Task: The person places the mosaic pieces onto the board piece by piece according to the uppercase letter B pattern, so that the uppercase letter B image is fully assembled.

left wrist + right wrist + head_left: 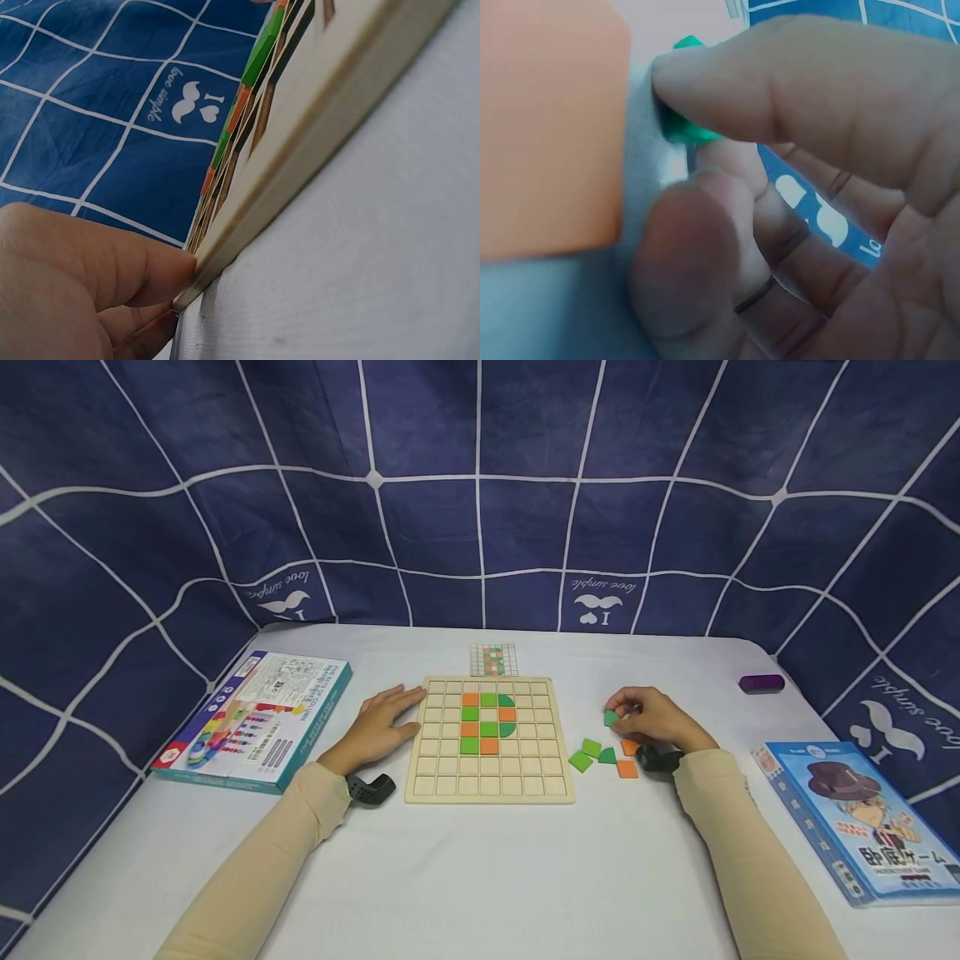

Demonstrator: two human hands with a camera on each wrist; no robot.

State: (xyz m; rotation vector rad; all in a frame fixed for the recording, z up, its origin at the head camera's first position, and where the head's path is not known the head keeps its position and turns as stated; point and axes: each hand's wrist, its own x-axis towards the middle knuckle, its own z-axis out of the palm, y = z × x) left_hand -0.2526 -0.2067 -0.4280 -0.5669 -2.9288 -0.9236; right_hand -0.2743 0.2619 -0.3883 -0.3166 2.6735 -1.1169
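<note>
A wooden grid board (442, 789) lies on the table, with orange, light green and dark green tiles set in some of its squares. My left hand (378, 731) rests at its left edge, fingers stretched out; in the left wrist view the thumb (161, 274) touches the board's rim (300, 142). To the right of the board, my right hand (652, 714) pinches a dark green tile (611, 718) between thumb and fingers. The right wrist view shows this green tile (694, 133) partly hidden behind the thumb (720, 82).
Loose tiles lie below the right hand: light green ones (581, 762), a dark green one (607, 756) and orange ones (627, 769). A pattern card (480, 658) sits behind the board. Boxes flank the table left (300, 681) and right (862, 827); a purple object (761, 683) lies at the back right.
</note>
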